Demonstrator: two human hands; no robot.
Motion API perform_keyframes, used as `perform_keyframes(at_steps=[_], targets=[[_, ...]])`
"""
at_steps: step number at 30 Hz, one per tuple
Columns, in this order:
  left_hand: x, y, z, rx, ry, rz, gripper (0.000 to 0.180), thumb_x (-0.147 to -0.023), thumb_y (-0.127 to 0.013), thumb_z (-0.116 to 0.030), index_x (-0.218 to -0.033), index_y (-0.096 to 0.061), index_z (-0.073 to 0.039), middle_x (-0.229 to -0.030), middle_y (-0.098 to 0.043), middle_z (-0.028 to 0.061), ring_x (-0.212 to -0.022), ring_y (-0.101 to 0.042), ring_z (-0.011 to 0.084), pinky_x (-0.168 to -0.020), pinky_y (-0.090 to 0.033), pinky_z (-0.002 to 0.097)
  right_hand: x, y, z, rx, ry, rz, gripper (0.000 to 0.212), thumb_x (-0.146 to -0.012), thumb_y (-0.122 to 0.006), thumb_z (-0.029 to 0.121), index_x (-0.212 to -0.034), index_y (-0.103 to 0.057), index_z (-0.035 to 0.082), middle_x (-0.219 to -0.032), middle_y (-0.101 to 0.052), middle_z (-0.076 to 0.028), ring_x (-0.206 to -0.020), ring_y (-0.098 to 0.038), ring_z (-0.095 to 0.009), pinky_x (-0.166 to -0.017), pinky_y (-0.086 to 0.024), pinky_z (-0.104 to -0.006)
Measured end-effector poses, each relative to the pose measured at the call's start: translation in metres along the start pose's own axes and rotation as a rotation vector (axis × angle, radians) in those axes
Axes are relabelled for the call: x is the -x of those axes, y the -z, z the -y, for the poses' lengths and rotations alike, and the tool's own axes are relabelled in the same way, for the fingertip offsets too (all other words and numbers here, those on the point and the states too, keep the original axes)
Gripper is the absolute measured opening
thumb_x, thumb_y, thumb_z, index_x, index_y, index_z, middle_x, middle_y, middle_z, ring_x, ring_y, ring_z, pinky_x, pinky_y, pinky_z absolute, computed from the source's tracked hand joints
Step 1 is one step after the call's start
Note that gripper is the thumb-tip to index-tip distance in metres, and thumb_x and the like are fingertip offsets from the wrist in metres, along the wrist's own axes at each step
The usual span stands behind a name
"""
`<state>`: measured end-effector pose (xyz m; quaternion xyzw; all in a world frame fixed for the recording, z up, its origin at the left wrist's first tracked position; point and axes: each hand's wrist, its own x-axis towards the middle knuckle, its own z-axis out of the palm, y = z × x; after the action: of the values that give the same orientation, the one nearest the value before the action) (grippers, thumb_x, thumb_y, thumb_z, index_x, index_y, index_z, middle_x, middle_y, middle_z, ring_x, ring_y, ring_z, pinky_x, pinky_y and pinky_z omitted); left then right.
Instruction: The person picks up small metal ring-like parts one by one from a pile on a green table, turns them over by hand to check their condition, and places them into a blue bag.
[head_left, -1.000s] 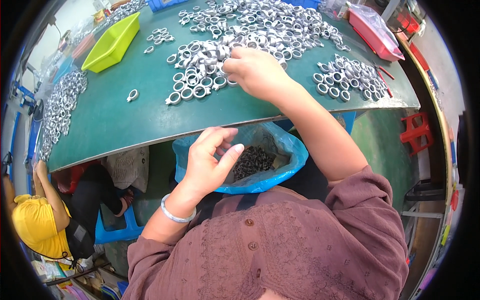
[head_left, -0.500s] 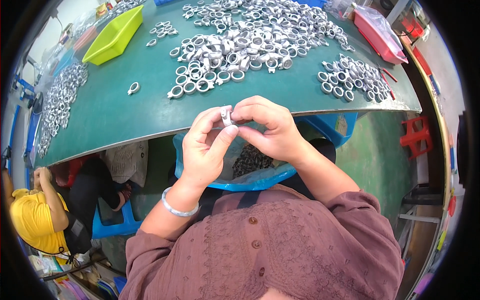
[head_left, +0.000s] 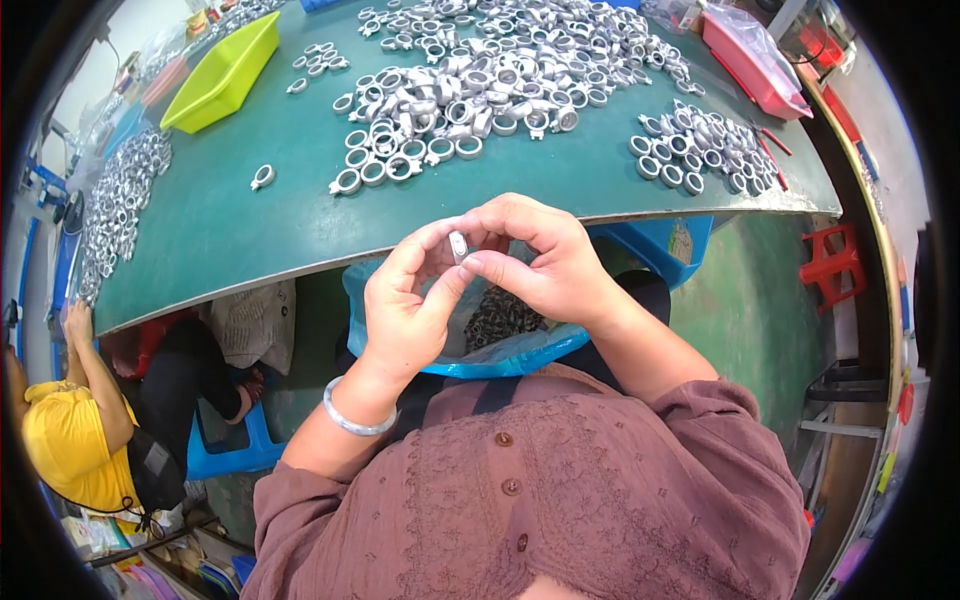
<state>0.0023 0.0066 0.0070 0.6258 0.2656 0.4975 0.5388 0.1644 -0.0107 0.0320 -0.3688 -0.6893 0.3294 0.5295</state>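
A small silver metal ring with a lug [head_left: 459, 246] is pinched between my two hands, just past the near edge of the green table. My left hand [head_left: 408, 290] grips it with thumb and fingers from the left. From the right, my right hand [head_left: 540, 255] closes on it, thumb tip against the ring. Fingers hide much of the part. Below the hands sits a blue tub [head_left: 530, 355] with a clear liner and dark small pieces [head_left: 503, 322] inside. Beyond the hands lies a large heap of similar silver rings [head_left: 500, 85].
One loose ring [head_left: 262, 177] lies left on the green table [head_left: 230, 225]. A smaller ring pile [head_left: 700, 150] is at right, near red sticks [head_left: 775, 143]. A lime-green bin [head_left: 225, 75] and a pink bin [head_left: 755, 65] stand farther back. A person in yellow [head_left: 75, 440] sits at left.
The ring has turned between my fingers, so its lug faces differently and less of the band shows. My right thumb has moved onto it. The person at left has raised their hands towards the table.
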Motion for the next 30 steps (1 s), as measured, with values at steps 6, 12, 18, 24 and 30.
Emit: perform_keyframes(at_steps=[6, 12, 18, 24, 30], targets=[[0.000, 0.002, 0.005, -0.101, -0.031, -0.017, 0.034, -0.078, -0.063, 0.001, -0.111, -0.056, 0.000, -0.091, -0.059, 0.0038, -0.078, -0.054, 0.0099, -0.073, -0.045, 0.0225, 0.002, 0.000, -0.002, 0.035, 0.004, 0.000, 0.026, -0.076, -0.064, -0.002, -0.101, -0.060, 0.002, -0.081, -0.058, -0.006, -0.070, -0.057, -0.012, -0.063, -0.047, -0.0238], [-0.001, 0.004, 0.004, -0.335, -0.186, -0.077, 0.035, -0.071, -0.069, -0.001, -0.104, -0.059, -0.001, -0.086, -0.057, 0.0055, -0.071, -0.052, 0.0121, -0.065, -0.044, 0.0237, 0.006, -0.001, -0.001, -0.210, -0.235, -0.026, 0.021, -0.080, -0.062, 0.002, -0.101, -0.060, -0.001, -0.086, -0.062, -0.004, -0.077, -0.058, -0.009, -0.070, -0.048, -0.0226], [-0.002, 0.003, -0.001, -0.409, -0.215, -0.087, 0.035, -0.068, -0.072, -0.001, -0.101, -0.059, -0.002, -0.084, -0.056, 0.0052, -0.069, -0.052, 0.0119, -0.063, -0.043, 0.0230, 0.006, 0.000, -0.002, -0.369, -0.350, -0.008, 0.018, -0.084, -0.060, 0.004, -0.101, -0.060, -0.002, -0.088, -0.063, -0.003, -0.080, -0.057, -0.006, -0.073, -0.047, -0.0215], [-0.002, 0.003, -0.002, -0.455, -0.266, -0.072, 0.038, -0.067, -0.072, 0.000, -0.102, -0.059, -0.003, -0.083, -0.055, 0.0052, -0.068, -0.051, 0.0120, -0.062, -0.043, 0.0227, 0.009, 0.003, -0.006, -0.426, -0.350, -0.003, 0.018, -0.083, -0.060, 0.003, -0.101, -0.060, -0.002, -0.089, -0.063, -0.003, -0.082, -0.057, -0.006, -0.074, -0.047, -0.0216], [-0.001, 0.003, 0.000, -0.452, -0.280, -0.057, 0.042, -0.066, -0.071, 0.002, -0.106, -0.058, -0.004, -0.079, -0.053, 0.0044, -0.066, -0.049, 0.0120, -0.059, -0.042, 0.0238, 0.012, 0.003, -0.009, -0.439, -0.315, -0.020, 0.017, -0.083, -0.059, 0.001, -0.100, -0.060, -0.002, -0.092, -0.063, -0.004, -0.084, -0.058, -0.008, -0.076, -0.048, -0.0230]])
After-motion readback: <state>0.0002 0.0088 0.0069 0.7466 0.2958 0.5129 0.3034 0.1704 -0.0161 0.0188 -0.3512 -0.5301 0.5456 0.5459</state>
